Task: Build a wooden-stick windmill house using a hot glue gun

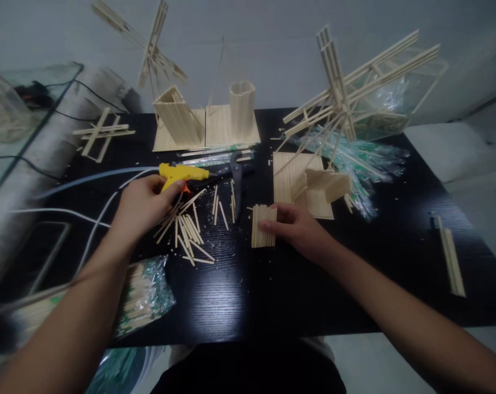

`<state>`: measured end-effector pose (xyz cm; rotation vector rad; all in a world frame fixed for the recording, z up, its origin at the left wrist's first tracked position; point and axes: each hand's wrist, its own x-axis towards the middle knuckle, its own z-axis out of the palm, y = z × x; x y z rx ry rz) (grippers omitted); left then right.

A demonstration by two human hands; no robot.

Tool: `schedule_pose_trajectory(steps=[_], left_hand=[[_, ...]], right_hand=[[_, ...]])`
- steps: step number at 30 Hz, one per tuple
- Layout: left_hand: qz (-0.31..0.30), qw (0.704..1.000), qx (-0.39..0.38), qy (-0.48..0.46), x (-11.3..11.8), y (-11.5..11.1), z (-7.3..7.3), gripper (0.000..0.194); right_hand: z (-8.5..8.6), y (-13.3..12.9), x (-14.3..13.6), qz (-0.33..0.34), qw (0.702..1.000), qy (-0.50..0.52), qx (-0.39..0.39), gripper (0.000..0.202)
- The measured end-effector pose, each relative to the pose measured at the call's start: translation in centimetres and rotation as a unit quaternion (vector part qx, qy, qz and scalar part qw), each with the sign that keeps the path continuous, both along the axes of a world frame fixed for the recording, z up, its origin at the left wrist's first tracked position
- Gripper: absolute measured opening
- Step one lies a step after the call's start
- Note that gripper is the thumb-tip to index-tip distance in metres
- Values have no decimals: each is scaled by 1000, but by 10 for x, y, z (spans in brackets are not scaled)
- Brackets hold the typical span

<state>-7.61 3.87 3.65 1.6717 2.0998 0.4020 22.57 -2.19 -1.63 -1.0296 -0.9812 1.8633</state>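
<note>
My left hand (147,200) is wrapped round a yellow glue gun (182,173), whose nozzle points right. Between the thumb and fingers of my right hand (295,225) is a small flat panel of joined sticks (263,232), held over the middle of the black table (297,295). Short cut sticks (190,232) lie loose below the glue gun. A dark cutter-like tool (237,183) rests between my hands. Just beyond my right hand stands a partly built stick box (321,186) on a stick base.
Two stick towers (243,109) stand on bases at the back. A large stick windmill frame (340,104) rises at the back right, beside plastic-wrapped sticks (362,164). A stick bag (145,295) lies front left. White cables (95,219) cross the left side.
</note>
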Motion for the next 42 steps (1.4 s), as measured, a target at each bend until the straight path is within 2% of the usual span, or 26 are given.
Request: schedule_pose_trajectory(steps=[3, 8, 11, 12, 14, 17, 19, 23, 25, 28, 33, 38, 42], left_hand=[[-13, 998, 15, 66, -3, 4, -4, 51], [-25, 992, 28, 118, -3, 4, -8, 47], [-38, 983, 115, 139, -1, -3, -5, 39], [-66, 975, 153, 145, 0, -5, -3, 36], [-174, 952, 200, 155, 1, -10, 0, 32], [-347, 906, 176, 165, 1, -15, 0, 30], [-386, 893, 156, 172, -1, -17, -3, 33], [-384, 890, 160, 186, -9, -18, -7, 52], [-394, 884, 158, 198, -12, -18, -7, 47], [-408, 877, 150, 204, -14, -17, -7, 30], [-397, 882, 188, 168, -12, -16, -17, 12], [-402, 878, 204, 164, -2, -17, -29, 18], [-434, 864, 199, 157, 5, -18, -32, 24]], right_hand=[[0, 0, 0, -3, 1000, -3, -5, 25], [-1, 0, 1, -5, 1000, -7, -10, 25], [-1, 0, 1, -10, 1000, -8, -12, 25], [-1, 0, 1, -12, 1000, -8, -13, 24], [-2, 1, 1, -15, 1000, -7, -15, 25], [-2, 1, 1, -20, 1000, -7, -19, 26], [-2, 2, 2, -22, 1000, -8, -18, 27], [-1, 2, 2, -15, 1000, -10, -19, 27], [-1, 2, 2, -13, 1000, -9, -20, 27], [-1, 2, 2, -16, 1000, -11, -22, 27], [0, 1, 1, -17, 1000, -9, -19, 28], [-1, 2, 1, -15, 1000, -16, -14, 29], [0, 1, 1, -10, 1000, -11, -3, 26]])
